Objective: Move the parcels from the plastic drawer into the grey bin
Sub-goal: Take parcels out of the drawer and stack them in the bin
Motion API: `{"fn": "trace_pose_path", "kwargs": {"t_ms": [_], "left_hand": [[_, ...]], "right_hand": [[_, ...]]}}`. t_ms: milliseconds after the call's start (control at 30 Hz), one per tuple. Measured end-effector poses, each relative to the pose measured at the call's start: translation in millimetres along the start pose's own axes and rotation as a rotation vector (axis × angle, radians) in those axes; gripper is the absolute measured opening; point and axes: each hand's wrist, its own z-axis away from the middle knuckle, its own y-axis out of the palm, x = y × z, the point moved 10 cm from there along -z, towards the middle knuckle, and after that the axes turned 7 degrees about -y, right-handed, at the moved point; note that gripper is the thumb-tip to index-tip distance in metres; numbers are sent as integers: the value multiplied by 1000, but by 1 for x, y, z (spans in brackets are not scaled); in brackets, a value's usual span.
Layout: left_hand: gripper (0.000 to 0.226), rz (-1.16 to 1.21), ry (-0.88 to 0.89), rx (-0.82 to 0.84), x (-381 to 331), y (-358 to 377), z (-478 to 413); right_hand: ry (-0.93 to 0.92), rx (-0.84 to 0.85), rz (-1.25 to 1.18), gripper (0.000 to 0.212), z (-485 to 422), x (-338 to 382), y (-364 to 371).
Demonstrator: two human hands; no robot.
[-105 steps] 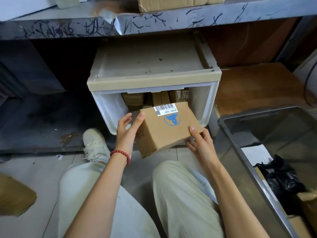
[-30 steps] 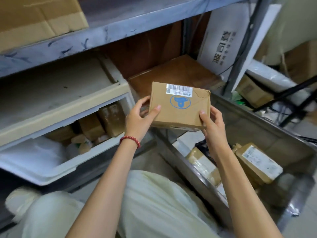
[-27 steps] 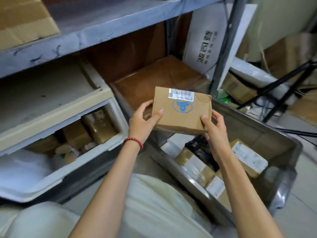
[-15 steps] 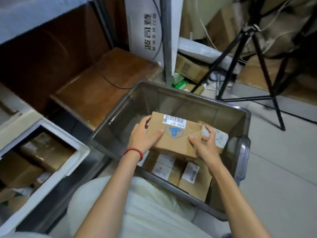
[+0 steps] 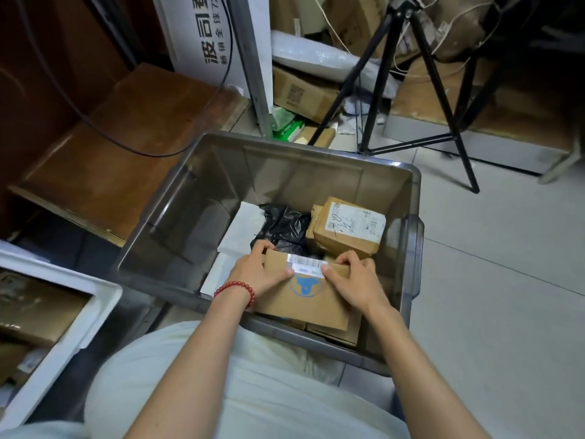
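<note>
The parcel (image 5: 305, 299) lay face up inside the grey bin (image 5: 190, 217), at its near end, on other cartons (image 5: 346, 335). Its long axis ran left to right across the bin, and its barcode edge pointed away from the person. The left hand (image 5: 258, 274) gripped the far left corner. The right hand (image 5: 353, 282) gripped the far right corner, fingers curled over the edge.
</note>
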Motion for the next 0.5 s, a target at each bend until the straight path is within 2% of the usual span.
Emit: {"fn": "trace_pose_path", "kwargs": {"t_ms": [100,200,300,500], "left_hand": [[59,-14,6,100,-4,25,-7],[58,-49,8,218,-6,52,-10],[55,-150,43,201,-7,55,-12],[58,-296,92,170,-8,53,-13]], "right_hand": [[55,2,57,35,1,-8,-3],[26,1,284,42,-2,-1,0],[-47,-14,507,46,-4,7,3],[-8,60,591,53,-3,5,1]]}}
